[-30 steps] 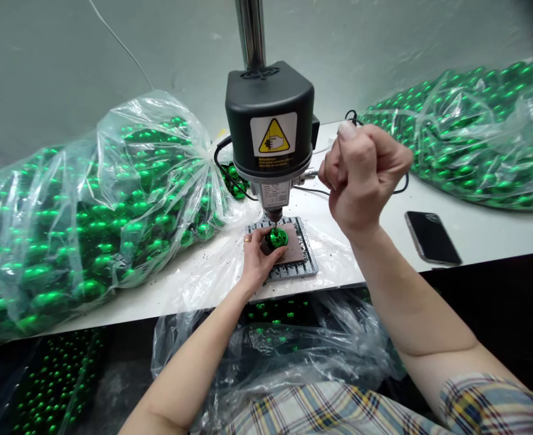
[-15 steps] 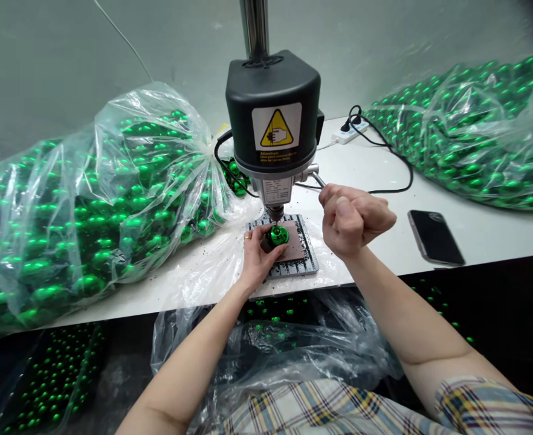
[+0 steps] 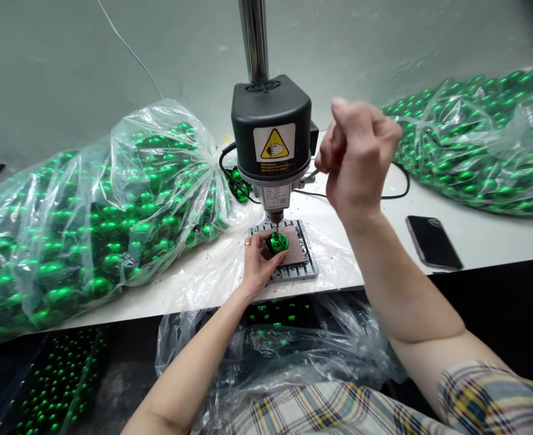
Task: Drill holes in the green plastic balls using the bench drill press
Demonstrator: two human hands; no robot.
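A black drill press [image 3: 271,127] with a yellow warning label stands over a slotted metal base [image 3: 312,266]. On the base lies a pinkish board [image 3: 296,246] sprinkled with dark bits. My left hand [image 3: 258,263], a ring on one finger, grips a shiny green ball [image 3: 278,242] on the board, thumb and fingers on its sides, directly under the drill bit. My right hand [image 3: 361,151] is closed round the press's lever [image 3: 310,177], raised to the right of the motor housing; most of the lever is hidden by the fingers.
Large clear bags of green balls lie at left [image 3: 112,223] and right [image 3: 479,151]. A dark phone [image 3: 434,241] rests on the white table [image 3: 384,241] at right. A black cable loops behind my right hand. Clear plastic with green balls is below the table's front edge.
My right hand has risen with the lever. My left hand still holds the green ball on the board. The view has shifted slightly.
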